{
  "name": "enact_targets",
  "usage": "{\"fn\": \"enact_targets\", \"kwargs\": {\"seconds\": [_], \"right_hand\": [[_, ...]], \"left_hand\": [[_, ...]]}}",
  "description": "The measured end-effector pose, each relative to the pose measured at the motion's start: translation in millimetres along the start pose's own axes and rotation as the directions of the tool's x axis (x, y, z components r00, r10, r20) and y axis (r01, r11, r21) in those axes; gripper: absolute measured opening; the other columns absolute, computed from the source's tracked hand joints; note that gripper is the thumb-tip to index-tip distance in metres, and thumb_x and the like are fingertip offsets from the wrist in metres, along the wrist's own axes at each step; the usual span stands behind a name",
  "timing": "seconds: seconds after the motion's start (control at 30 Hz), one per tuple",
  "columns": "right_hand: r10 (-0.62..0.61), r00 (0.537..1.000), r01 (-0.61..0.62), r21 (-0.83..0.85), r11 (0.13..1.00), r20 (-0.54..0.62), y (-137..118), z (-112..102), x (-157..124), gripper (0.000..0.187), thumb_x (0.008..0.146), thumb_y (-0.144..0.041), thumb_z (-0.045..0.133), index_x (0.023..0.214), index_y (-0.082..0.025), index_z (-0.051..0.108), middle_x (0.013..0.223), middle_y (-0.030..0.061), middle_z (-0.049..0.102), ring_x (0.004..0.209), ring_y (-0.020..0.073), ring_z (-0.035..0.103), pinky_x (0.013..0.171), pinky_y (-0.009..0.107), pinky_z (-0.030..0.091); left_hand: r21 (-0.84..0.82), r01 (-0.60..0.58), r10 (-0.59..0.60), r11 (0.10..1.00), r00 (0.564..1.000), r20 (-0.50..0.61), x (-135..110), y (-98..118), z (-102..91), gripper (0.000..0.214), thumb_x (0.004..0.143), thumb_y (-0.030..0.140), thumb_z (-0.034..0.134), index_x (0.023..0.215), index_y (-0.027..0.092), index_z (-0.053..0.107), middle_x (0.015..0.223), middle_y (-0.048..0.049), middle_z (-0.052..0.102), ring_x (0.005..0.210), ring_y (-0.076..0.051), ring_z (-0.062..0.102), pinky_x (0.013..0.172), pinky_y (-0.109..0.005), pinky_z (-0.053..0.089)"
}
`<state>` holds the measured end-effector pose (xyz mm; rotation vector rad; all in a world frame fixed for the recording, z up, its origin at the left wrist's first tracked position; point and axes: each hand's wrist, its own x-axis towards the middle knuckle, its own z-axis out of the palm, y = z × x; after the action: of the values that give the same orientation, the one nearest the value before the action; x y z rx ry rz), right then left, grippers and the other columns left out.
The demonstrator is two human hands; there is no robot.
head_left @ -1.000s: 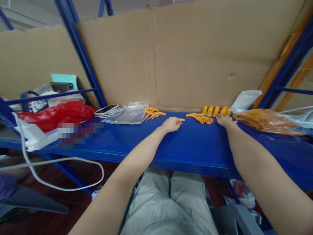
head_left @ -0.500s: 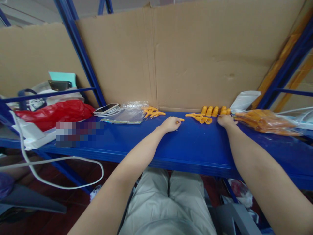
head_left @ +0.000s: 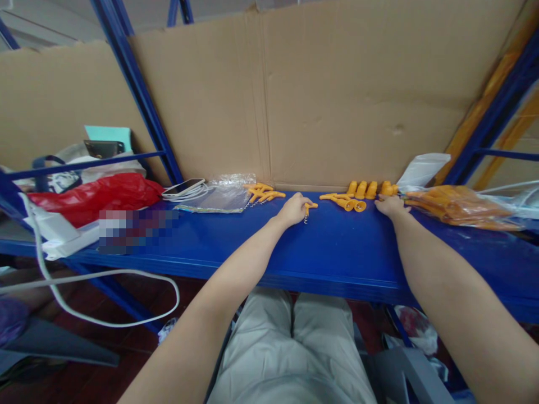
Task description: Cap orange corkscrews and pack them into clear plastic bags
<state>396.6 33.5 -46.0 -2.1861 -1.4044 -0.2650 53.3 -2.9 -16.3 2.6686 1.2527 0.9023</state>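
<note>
Left hand (head_left: 295, 209) is curled shut on a small orange piece (head_left: 310, 206), knuckles on the blue shelf (head_left: 328, 247) near its back edge. Right hand (head_left: 391, 206) rests on the shelf just before a row of orange caps (head_left: 370, 189); cannot tell whether its fingers hold anything.

Head view only. Shelf is painted blue, with a cardboard sheet (head_left: 328, 95) standing along its back and blue uprights (head_left: 138, 95).

- Shelf's back edge: loose orange pieces (head_left: 345, 201), orange cluster (head_left: 263, 193), clear bag (head_left: 223, 196), phone (head_left: 184, 187).
- Shelf's right end: bag of orange parts (head_left: 458, 207).
- Shelf's left end: red bag (head_left: 96, 196).
- Below shelf's front edge: grey trousers (head_left: 290, 348).

Orange parts are too small to make out their shape. A blurred patch (head_left: 138, 230) hides something left of centre on the shelf.
</note>
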Motion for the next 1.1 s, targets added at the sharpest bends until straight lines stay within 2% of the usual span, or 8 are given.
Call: {"fn": "enact_targets", "kwargs": {"seconds": [0.07, 0.17, 0.27, 0.37, 0.5, 0.73, 0.93, 1.1], "right_hand": [[0.098, 0.994, -0.094, 0.087, 0.992, -0.043, -5, -8, -6, 0.042, 0.083, -0.037, 0.048, 0.119, -0.025, 0.063, 0.12, 0.0155, 0.054, 0.114, 0.0338, 0.049, 0.094, 0.059, 0.038], [0.15, 0.983, -0.128, 0.182, 0.975, -0.109, -15, -23, -18, 0.038, 0.083, -0.03, 0.047, 0.115, -0.021, 0.065, 0.113, 0.0163, 0.057, 0.107, 0.0323, 0.053, 0.091, 0.054, 0.042], [0.15, 0.983, -0.13, 0.175, 0.976, -0.104, -24, -37, -29, 0.035, 0.085, -0.025, 0.044, 0.111, -0.022, 0.067, 0.114, 0.0147, 0.057, 0.106, 0.0304, 0.054, 0.091, 0.051, 0.042], [0.113, 0.988, -0.094, 0.177, 0.98, -0.101, -29, -44, -34, 0.035, 0.087, -0.026, 0.042, 0.111, -0.021, 0.066, 0.119, 0.0143, 0.054, 0.109, 0.0304, 0.053, 0.094, 0.049, 0.04], [-0.012, 0.99, 0.038, 0.181, 0.983, -0.141, -33, -47, -34, 0.035, 0.089, -0.028, 0.04, 0.111, -0.016, 0.065, 0.122, 0.0165, 0.051, 0.113, 0.0305, 0.051, 0.096, 0.046, 0.04], [-0.234, 0.948, 0.275, 0.182, 0.944, -0.218, -55, -55, -31, 0.028, 0.084, -0.021, 0.043, 0.1, -0.018, 0.066, 0.118, 0.0118, 0.054, 0.11, 0.0261, 0.053, 0.094, 0.038, 0.042], [-0.474, 0.866, 0.497, 0.166, 0.852, -0.161, -88, -55, -32, 0.02, 0.08, -0.016, 0.046, 0.083, -0.019, 0.065, 0.113, 0.0101, 0.057, 0.102, 0.0265, 0.056, 0.086, 0.04, 0.045], [-0.579, 0.807, 0.587, 0.254, 0.769, -0.115, -116, -52, -39, 0.01, 0.076, -0.016, 0.051, 0.083, -0.021, 0.055, 0.097, 0.0095, 0.06, 0.089, 0.0247, 0.057, 0.077, 0.036, 0.045]], "left_hand": [[0.042, -0.002, 0.003, 0.999, 1.0, -0.024, 0, -5, 2.6, 0.039, 0.08, 0.003, 0.047, 0.106, 0.018, 0.071, 0.12, -0.0105, 0.059, 0.111, -0.021, 0.056, 0.1, -0.035, 0.042], [0.113, 0.039, -0.05, 0.993, 0.994, 0.093, -2, -8, 3.7, 0.046, 0.079, 0.002, 0.047, 0.114, 0.025, 0.067, 0.136, -0.0072, 0.049, 0.125, -0.023, 0.046, 0.107, -0.04, 0.035], [0.155, 0.109, -0.14, 0.982, 0.968, 0.206, -4, -3, 1.6, 0.042, 0.083, 0.007, 0.046, 0.115, 0.028, 0.064, 0.132, -0.0049, 0.053, 0.123, -0.023, 0.047, 0.105, -0.043, 0.037], [0.161, 0.196, -0.227, 0.967, 0.951, 0.208, -6, 4, -2.7, 0.036, 0.087, 0.012, 0.043, 0.112, 0.028, 0.064, 0.127, -0.005, 0.056, 0.121, -0.024, 0.049, 0.102, -0.046, 0.039], [0.161, 0.28, -0.31, 0.946, 0.929, 0.202, -9, 8, -9.1, 0.041, 0.087, 0.013, 0.04, 0.119, 0.031, 0.059, 0.128, -0.0053, 0.055, 0.121, -0.026, 0.047, 0.103, -0.052, 0.036], [0.214, 0.257, -0.3, 0.942, 0.933, 0.198, -8, 0, -10.9, 0.04, 0.09, 0.021, 0.039, 0.124, 0.029, 0.057, 0.121, -0.0097, 0.055, 0.117, -0.027, 0.049, 0.098, -0.043, 0.04], [0.262, 0.107, -0.164, 0.959, 0.964, 0.208, -7, -1, -14.4, 0.036, 0.09, 0.02, 0.04, 0.119, 0.022, 0.062, 0.112, -0.0092, 0.063, 0.109, -0.022, 0.056, 0.097, -0.032, 0.04], [0.264, 0.156, -0.216, 0.952, 0.951, 0.22, -10, 8, -23.5, 0.031, 0.086, 0.023, 0.048, 0.113, 0.02, 0.063, 0.11, -0.008, 0.067, 0.106, -0.023, 0.06, 0.091, -0.03, 0.045]]}}
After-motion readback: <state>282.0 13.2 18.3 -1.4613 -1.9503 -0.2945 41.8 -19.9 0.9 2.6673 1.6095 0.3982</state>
